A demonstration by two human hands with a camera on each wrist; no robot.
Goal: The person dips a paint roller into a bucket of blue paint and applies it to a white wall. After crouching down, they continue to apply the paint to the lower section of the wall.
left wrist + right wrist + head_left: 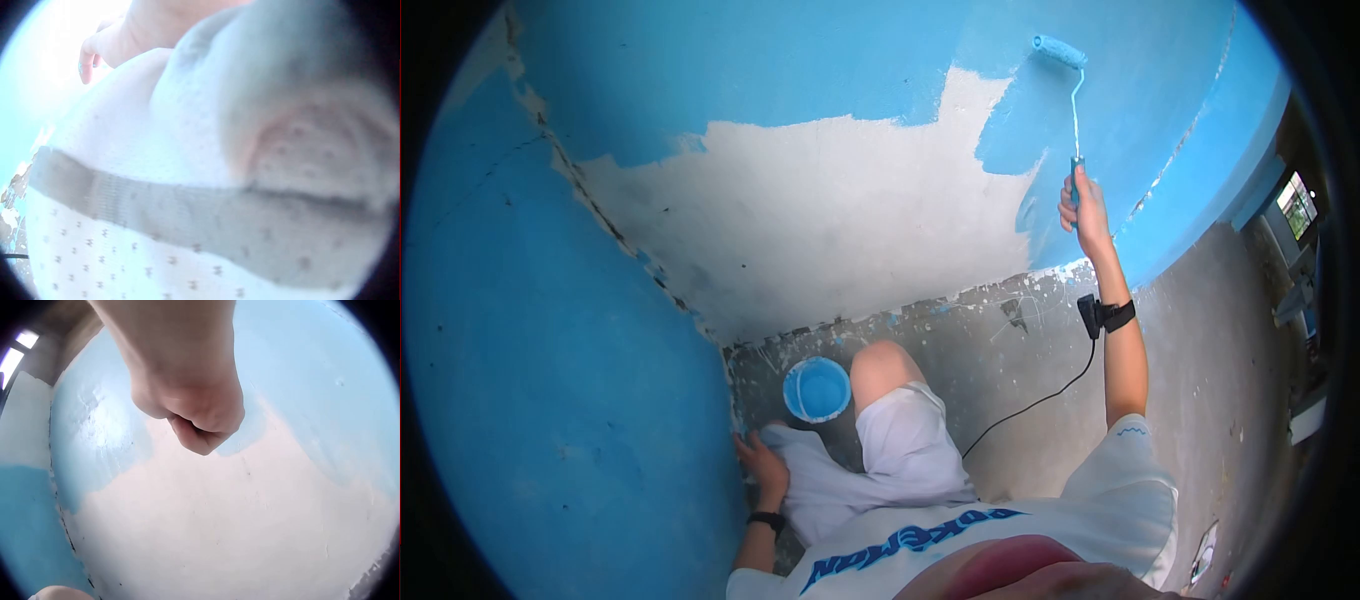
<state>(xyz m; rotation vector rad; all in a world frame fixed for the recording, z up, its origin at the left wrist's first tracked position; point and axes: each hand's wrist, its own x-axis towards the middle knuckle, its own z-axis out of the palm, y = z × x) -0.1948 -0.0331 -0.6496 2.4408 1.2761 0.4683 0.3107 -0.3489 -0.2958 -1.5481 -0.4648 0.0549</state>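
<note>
Nearest, bottom of head view: white shirt (1040, 535) with blue block lettering; above it, pale cloth shorts (910, 445), creased. Left wrist view fills mostly with soft fabric sprinkled with small dark marks.

Left hand (765, 466), lower left: fingers loosely bent, nothing held, beside the thigh at the foot of the left wall; whether they touch it, cannot tell. Dark strap (769, 520) round that wrist.

Bucket (789, 402), low and left of centre: round, blue inside, pale smears on its rim. Stands on grey floor (1200, 400), rough-looking, paint-specked near the wall.

Right forearm reaches up right of centre, black band (1118, 317) at the wrist, thin dark cable (1060, 389) trailing from it. Right hand (1087, 212) curls firmly round the handle of a paint roller (1060, 51), upper right. Roller: slim bent rod, cylindrical sleeve coated light blue, held up against the front wall; actual contact, cannot tell.

Front wall (820, 210): ragged-edged bare patch, chalky off-white, ringed by blue. Left wall (570, 360): blue, scuffed; flaking dark crack down the corner. Farthest, right edge: small bright window (1296, 205).
</note>
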